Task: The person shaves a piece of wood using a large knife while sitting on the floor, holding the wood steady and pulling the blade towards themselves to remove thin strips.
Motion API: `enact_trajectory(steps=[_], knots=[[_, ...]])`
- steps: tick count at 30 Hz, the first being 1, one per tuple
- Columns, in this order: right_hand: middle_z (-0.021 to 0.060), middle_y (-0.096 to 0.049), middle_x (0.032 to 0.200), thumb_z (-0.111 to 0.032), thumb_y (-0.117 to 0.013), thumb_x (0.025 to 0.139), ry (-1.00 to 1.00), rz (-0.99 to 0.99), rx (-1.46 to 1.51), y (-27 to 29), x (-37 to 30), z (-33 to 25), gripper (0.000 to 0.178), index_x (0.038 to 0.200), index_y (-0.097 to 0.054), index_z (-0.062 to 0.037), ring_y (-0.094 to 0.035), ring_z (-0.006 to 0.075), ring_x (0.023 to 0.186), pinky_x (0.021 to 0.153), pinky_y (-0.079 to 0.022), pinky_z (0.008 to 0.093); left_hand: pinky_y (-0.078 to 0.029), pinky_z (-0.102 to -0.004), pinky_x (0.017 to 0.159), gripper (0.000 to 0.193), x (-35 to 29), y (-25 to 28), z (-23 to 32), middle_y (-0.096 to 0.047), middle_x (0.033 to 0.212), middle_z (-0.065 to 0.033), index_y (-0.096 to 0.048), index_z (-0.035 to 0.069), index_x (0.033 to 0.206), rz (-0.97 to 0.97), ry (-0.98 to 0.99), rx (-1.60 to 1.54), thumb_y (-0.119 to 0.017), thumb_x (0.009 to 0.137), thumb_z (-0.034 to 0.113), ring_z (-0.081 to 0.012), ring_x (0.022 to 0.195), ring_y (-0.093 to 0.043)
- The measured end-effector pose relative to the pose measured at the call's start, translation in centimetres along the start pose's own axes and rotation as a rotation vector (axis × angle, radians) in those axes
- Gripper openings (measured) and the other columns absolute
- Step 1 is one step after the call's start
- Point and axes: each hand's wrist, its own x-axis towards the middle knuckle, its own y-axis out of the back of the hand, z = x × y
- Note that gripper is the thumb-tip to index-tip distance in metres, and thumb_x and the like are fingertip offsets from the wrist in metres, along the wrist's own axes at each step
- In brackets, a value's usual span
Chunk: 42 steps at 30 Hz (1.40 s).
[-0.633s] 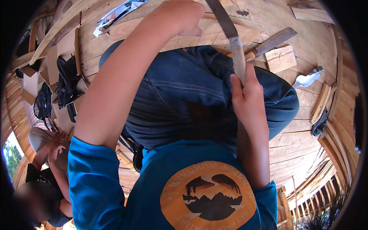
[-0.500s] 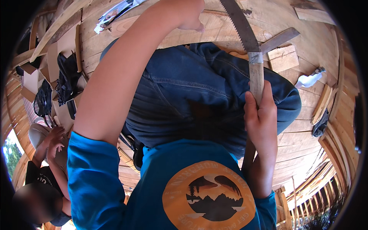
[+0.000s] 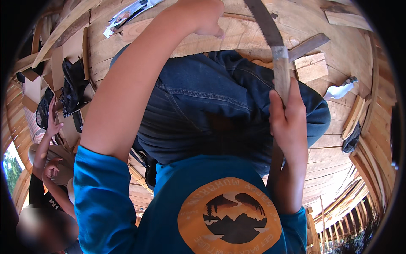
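Steel, dull and toothed along one edge, made up the blade of the handsaw (image 3: 270, 38), which ran from the far edge of the view down toward the person's right hand (image 3: 287, 122). Its pale wooden handle sat in that hand, fingers wrapped tight around it, thumb up along the left side. The saw stood at the right of the scene, just above the person's bent knee in blue jeans (image 3: 220, 106), and that knee hid whatever the teeth were meeting. The blade looked worn and slightly darkened, the handle lighter and smooth.

The left hand (image 3: 203, 17) was far out at the top of the view, pressed down on a wide plank (image 3: 169, 40), fingers curled under; I could not tell whether it gripped anything. The long bare forearm crossed much of the left half of the scene and covered the boards behind it.

Just right of the saw lay a short wooden block (image 3: 311, 67) with a thin slat (image 3: 308, 44) angled over it. Farther right a white crumpled rag (image 3: 338, 91) lay on the plank floor (image 3: 334, 139), and a dark cloth (image 3: 351, 142) nearer the curved wall. At far left sat black bags (image 3: 74, 84), and another person's raised hand (image 3: 53, 122) showed near them.
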Motion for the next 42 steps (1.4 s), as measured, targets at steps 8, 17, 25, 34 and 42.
enact_trajectory(steps=[8,17,25,34,42], knots=[[0.0300,-0.060,0.073,-0.003,-0.056,0.095,0.087,0.021,0.004,-1.4,-0.1,1.3,0.019,0.111,-0.047,0.0019,-0.061,0.0524,0.076,0.060,-0.046,0.0538,-0.055,-0.0459,0.081,0.040,-0.3,0.9,1.0,-0.070,0.093,-0.0264,-0.071,-0.005,0.094,0.020,-0.035,-0.004,-0.077,0.075,0.030,-0.0397,0.089,-0.069],[0.0326,-0.062,0.074,-0.006,-0.058,0.093,0.052,0.029,-0.010,-3.4,4.1,1.2,0.021,0.107,-0.046,0.0041,-0.061,0.0543,0.080,0.067,-0.048,0.0571,-0.055,-0.0465,0.081,0.039,-0.3,0.6,1.1,-0.070,0.093,-0.0261,-0.072,-0.003,0.094,0.031,-0.068,-0.023,-0.078,0.074,0.030,-0.0406,0.089,-0.069],[0.0324,-0.062,0.078,-0.003,-0.056,0.095,0.021,-0.013,0.018,-0.9,-0.7,1.0,0.018,0.110,-0.047,0.0007,-0.060,0.0541,0.083,0.065,-0.048,0.0553,-0.056,-0.0462,0.079,0.038,-0.2,0.1,0.4,-0.071,0.091,-0.0248,-0.072,-0.003,0.090,0.058,-0.063,-0.030,-0.078,0.074,0.031,-0.0395,0.087,-0.069],[0.0316,-0.062,0.078,-0.008,-0.057,0.096,0.014,0.004,0.033,-3.3,3.8,2.3,0.021,0.111,-0.045,0.0014,-0.061,0.0537,0.082,0.065,-0.049,0.0541,-0.056,-0.0462,0.079,0.041,-0.2,0.8,0.8,-0.071,0.090,-0.0244,-0.072,-0.002,0.092,0.048,-0.095,-0.026,-0.079,0.074,0.034,-0.0393,0.086,-0.069],[0.0294,-0.062,0.077,-0.005,-0.057,0.095,0.013,0.000,0.070,-1.1,-0.9,1.3,0.018,0.112,-0.049,-0.0016,-0.061,0.0523,0.085,0.063,-0.049,0.0501,-0.056,-0.0465,0.081,0.038,-0.1,0.9,1.4,-0.070,0.092,-0.0248,-0.072,-0.002,0.094,-0.039,-0.024,-0.063,-0.079,0.075,0.030,-0.0396,0.088,-0.069]])
